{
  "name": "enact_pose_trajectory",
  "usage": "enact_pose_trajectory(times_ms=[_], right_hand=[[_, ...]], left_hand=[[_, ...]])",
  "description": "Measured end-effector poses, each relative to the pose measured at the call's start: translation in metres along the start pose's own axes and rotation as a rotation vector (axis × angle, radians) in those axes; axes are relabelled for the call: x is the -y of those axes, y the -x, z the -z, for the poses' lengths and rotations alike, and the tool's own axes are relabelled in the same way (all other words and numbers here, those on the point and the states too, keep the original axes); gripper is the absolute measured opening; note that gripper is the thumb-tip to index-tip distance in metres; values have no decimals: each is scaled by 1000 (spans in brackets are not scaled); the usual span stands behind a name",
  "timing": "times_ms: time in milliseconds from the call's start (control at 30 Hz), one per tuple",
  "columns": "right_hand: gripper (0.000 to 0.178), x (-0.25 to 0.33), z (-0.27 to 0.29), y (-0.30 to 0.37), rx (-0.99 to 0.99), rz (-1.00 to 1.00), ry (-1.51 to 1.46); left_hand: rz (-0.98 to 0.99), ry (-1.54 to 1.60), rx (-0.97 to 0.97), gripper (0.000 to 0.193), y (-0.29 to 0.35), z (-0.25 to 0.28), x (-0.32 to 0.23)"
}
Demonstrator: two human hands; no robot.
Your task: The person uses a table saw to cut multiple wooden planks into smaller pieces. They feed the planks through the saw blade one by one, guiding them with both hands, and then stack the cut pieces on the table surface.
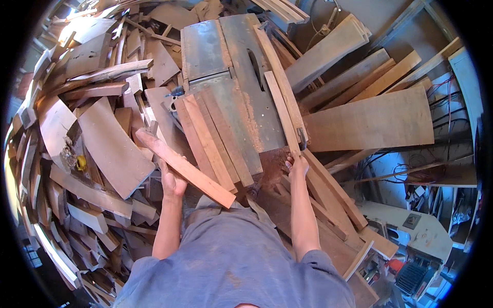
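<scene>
Dusty blue shirt [231, 262] fills the foreground as I stand at a metal worktable [259, 115] in a crowded wood shop. With my left hand [173, 180] I hold a short board [187, 169], palm up and fingers wrapped beneath it; the piece slants across in front of me, its near end close to my waist. My right hand [298, 165] curls at the near end of a narrow strip [281, 110], though I cannot tell whether my fingers are closed on it. Just above the hand, a dark clamp [302, 137] sits against a long wooden rail [280, 74] beside the strip.

Several loose boards [209, 141] lie side by side on the table's left, their near ends jutting past its edge, with neither hand on them. Sawdust [271, 167] lies between the table and me. By my reading, the work is partway along: one piece is up in hand, the loose boards remain to be handled or cleared, and which are finished I cannot tell. Beyond, scrap wood [115, 146] heaps up at left; wide planks [370, 120] lean at right.
</scene>
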State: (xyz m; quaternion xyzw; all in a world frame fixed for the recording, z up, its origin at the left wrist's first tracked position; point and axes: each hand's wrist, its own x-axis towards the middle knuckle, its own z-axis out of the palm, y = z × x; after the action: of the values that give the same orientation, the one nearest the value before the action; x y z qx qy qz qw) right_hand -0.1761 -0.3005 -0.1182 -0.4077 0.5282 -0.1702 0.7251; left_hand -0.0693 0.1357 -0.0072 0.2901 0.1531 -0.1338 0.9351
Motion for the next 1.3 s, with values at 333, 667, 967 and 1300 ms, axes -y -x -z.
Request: enact_pose_trajectory(times_ms=[333, 667, 967, 1300], right_hand=[[45, -28, 92, 120, -163, 501, 978], [35, -21, 116, 201, 190, -82, 1], [37, -50, 247, 325, -84, 153, -561], [36, -47, 472, 455, -1129, 291, -119]], left_hand=[[148, -90, -267, 55, -37, -37, 40], [528, -235, 429, 67, -106, -11, 52], [518, -631, 474, 53, -39, -138, 144], [632, -607, 317, 65, -1, -147, 192]])
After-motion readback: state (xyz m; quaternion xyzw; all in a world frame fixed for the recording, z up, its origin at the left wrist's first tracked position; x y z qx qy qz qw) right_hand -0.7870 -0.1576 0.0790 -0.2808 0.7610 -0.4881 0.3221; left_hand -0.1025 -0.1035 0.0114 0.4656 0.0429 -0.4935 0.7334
